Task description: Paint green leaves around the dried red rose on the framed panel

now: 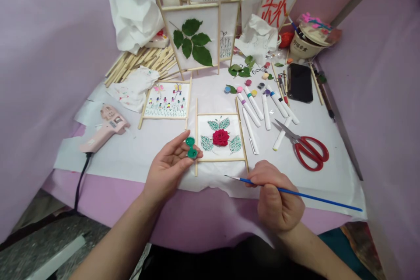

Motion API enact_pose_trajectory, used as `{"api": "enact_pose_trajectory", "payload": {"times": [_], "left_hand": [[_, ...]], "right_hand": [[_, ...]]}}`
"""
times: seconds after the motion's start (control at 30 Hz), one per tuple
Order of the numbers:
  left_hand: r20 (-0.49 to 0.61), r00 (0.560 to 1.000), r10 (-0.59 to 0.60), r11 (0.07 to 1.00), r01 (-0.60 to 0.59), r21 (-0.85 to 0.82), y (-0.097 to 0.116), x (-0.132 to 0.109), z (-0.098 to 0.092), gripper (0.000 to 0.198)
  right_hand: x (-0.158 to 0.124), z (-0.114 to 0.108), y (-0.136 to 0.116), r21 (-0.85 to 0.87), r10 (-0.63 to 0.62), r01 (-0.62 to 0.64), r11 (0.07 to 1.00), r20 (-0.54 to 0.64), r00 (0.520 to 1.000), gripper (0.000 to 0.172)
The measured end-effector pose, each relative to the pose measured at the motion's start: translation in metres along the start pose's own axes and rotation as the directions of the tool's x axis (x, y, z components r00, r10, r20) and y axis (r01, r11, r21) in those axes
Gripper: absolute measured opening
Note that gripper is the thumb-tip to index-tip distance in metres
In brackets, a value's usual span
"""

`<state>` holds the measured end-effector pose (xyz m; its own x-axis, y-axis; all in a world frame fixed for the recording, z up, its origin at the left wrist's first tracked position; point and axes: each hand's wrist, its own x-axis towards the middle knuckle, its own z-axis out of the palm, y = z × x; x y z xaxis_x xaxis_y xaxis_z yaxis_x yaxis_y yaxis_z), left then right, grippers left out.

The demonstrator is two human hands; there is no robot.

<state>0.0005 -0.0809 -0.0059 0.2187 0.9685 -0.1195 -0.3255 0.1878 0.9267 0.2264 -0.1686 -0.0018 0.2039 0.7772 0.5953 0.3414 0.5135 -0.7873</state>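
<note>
My left hand grips a small paint pot of green paint, its lid flipped up. In my right hand is a thin blue paintbrush, its tip pointing left, apart from the pot and just below the picture. Between my hands lies a stick-framed picture on white paper. It bears a red rose at the middle, with green speckled leaves above it and on both sides. The pot is at the frame's left stick.
Red-handled scissors lie open at right, by several white markers and a phone. At left are a pink glue gun, another framed picture and wooden sticks. A leaf panel stands behind.
</note>
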Motion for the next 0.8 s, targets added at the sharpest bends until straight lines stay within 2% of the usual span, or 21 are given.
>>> {"api": "enact_pose_trajectory", "payload": {"times": [0.1,0.2,0.37,0.53,0.67,0.8], "left_hand": [[0.0,1.0,0.004,1.0,-0.004,0.019,-0.001,0.001,-0.001,0.053],[0.01,0.999,0.032,0.999,-0.032,0.042,-0.005,0.001,-0.003,0.054],[0.038,0.997,0.066,0.998,-0.066,0.017,-0.006,0.004,0.0,0.053],[0.047,0.995,0.085,0.996,-0.086,0.018,0.01,0.011,0.007,0.051],[0.113,0.991,0.067,0.992,-0.079,0.101,0.019,0.02,0.012,0.054],[0.155,0.988,0.023,0.994,-0.039,0.098,0.011,0.024,0.02,0.055]], "right_hand": [[-0.001,0.002,0.001,0.055,-0.061,0.064,0.996,-0.057,0.997,0.021],[-0.002,0.004,0.002,0.066,-0.063,0.069,0.995,-0.089,0.994,0.022],[-0.002,0.004,0.001,0.077,-0.031,0.036,0.996,-0.07,0.997,0.024],[0.012,-0.002,-0.008,-0.018,0.019,-0.02,1.0,-0.009,1.0,0.025],[0.032,0.003,-0.017,-0.048,-0.093,0.09,0.995,-0.07,0.993,0.023],[0.04,0.014,-0.016,-0.093,-0.233,0.223,0.97,-0.111,0.966,0.022]]}}
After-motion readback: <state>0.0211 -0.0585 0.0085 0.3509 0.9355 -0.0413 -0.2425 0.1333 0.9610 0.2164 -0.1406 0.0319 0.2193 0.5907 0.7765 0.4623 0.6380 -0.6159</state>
